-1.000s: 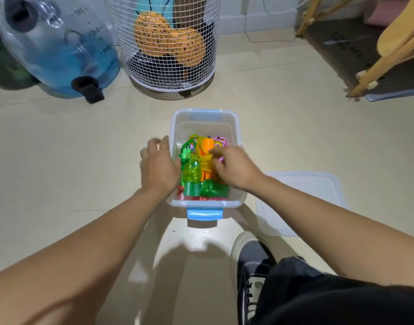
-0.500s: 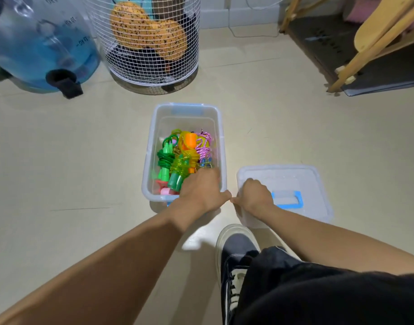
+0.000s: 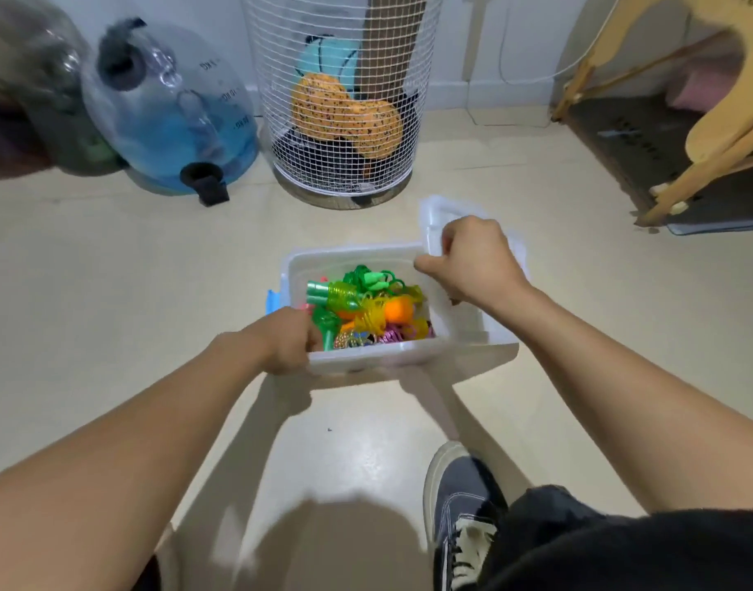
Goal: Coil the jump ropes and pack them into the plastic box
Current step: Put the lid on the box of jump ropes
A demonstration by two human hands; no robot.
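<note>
A clear plastic box [image 3: 379, 360] sits on the floor, turned so a blue latch [image 3: 273, 301] shows at its left end. Inside lie several coiled jump ropes [image 3: 366, 309] in green, yellow, orange and pink. My left hand [image 3: 287, 345] grips the box's near left corner, fingers curled over the rim. My right hand [image 3: 472, 262] holds the clear lid [image 3: 494, 330] tilted above the box's right side; the lid's far edge shows behind the hand.
A white wire basket [image 3: 344, 100] with an orange cushion stands behind the box. A blue water jug [image 3: 170, 117] lies at the back left. Wooden furniture legs [image 3: 698, 134] stand at the right. My dark sneaker [image 3: 464, 496] rests on the floor near the box.
The box has been turned about a quarter turn. My right hand has picked the lid up off the floor and brought it over the box. My left hand shifted to the near left corner.
</note>
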